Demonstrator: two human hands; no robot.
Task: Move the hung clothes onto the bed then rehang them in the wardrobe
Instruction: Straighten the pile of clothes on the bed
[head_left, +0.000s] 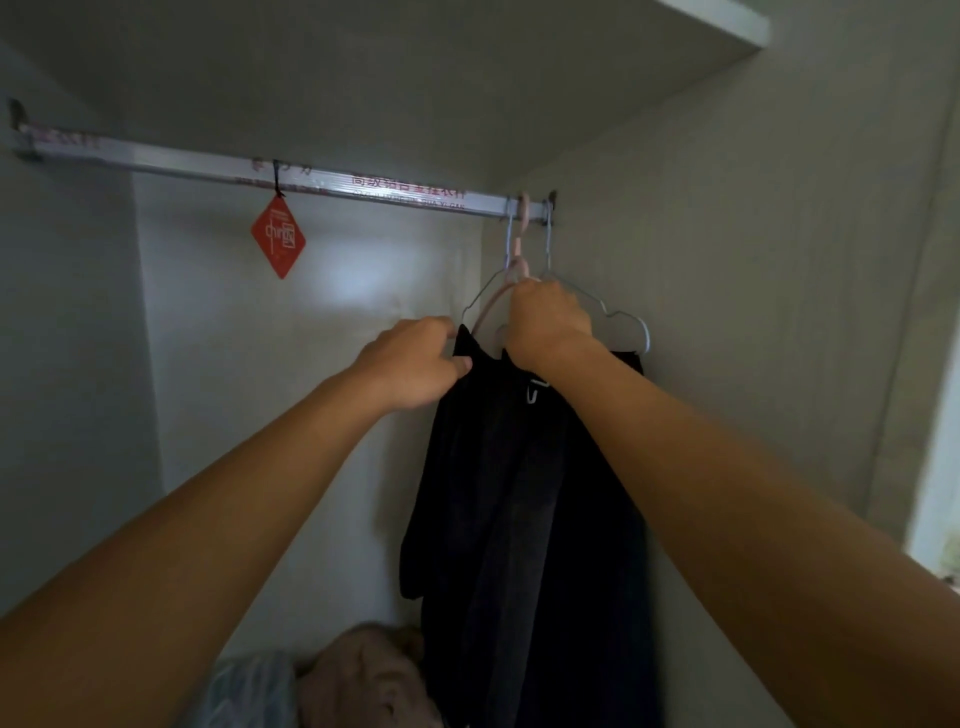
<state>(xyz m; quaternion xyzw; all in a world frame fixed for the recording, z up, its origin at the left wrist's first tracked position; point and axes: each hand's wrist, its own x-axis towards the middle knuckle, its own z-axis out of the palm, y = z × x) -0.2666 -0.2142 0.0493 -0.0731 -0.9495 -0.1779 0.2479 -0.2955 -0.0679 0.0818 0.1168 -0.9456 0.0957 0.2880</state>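
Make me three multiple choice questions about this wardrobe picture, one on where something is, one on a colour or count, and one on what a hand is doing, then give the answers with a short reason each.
1. Where on the rail do the hangers sit?
A. At its right end, by the side wall
B. At its left end
C. In the middle, under the tag

2. What colour is the tag hanging from the rail?
A. Blue
B. Red
C. Green

3. What is the left hand doing?
A. Hanging loose at the side
B. Lying flat on the shelf
C. Pinching the top edge of the black garment

Answers:
1 A: the hooks of the pink hanger and the wire hangers sit close to the right bracket.
2 B: the diamond-shaped tag is red with pale print.
3 C: its fingers close on the dark cloth, while the right hand grips the hangers just below their hooks.
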